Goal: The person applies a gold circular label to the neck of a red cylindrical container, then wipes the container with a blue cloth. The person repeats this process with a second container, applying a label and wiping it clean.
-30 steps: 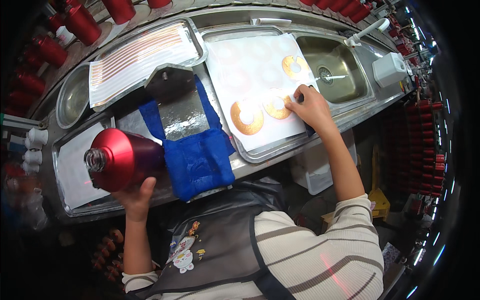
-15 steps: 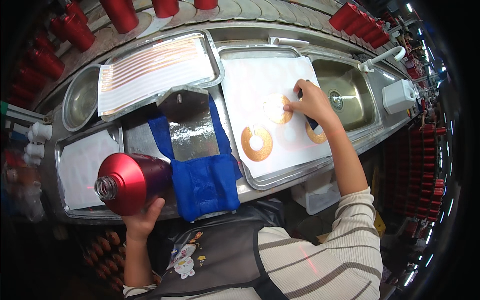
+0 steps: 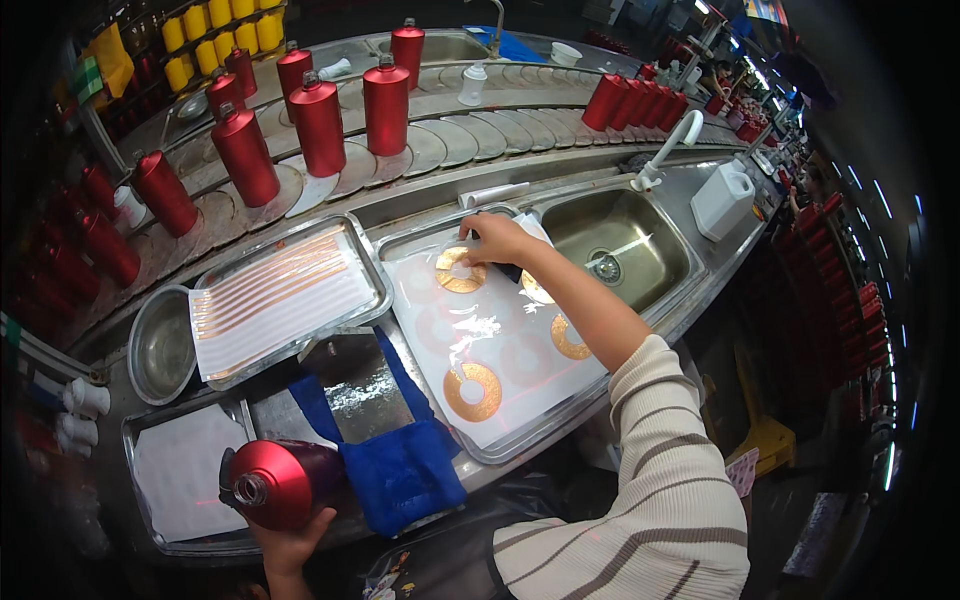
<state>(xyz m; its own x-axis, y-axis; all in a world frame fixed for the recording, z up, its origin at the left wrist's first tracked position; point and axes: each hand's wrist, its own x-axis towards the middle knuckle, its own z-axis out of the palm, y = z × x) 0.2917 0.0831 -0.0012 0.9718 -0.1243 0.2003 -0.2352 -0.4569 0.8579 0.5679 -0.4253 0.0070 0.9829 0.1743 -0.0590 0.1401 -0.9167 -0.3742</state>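
Note:
My left hand [image 3: 288, 540] grips a shiny red bottle [image 3: 275, 482] by its lower side; the bottle is tilted, with its uncapped mouth facing me. My right hand [image 3: 492, 240] is over the far part of a wet white sheet [image 3: 510, 385]. Its thumb and fingers pinch the edge of a gold ring-shaped decal [image 3: 447, 279]. A dark object [image 3: 511, 271] shows partly beneath this hand; its kind is hidden. Other gold ring decals [image 3: 472, 392] lie on the sheet, one of them [image 3: 535, 288] partly covered by my forearm.
A metal stand [image 3: 358, 375] with a blue cloth [image 3: 405, 485] sits between the bottle and the sheet's tray. Beyond are a tray of gold strips [image 3: 270, 290], a round basin [image 3: 160, 345] and a conveyor carrying red bottles [image 3: 318, 125]. A sink [image 3: 620, 245] and white jug [image 3: 722, 200] stand right.
The view has tilted up, showing more of the conveyor. My right hand has moved to the sheet's far side; a gold ring is at its fingertips. My left hand still holds the bottle.

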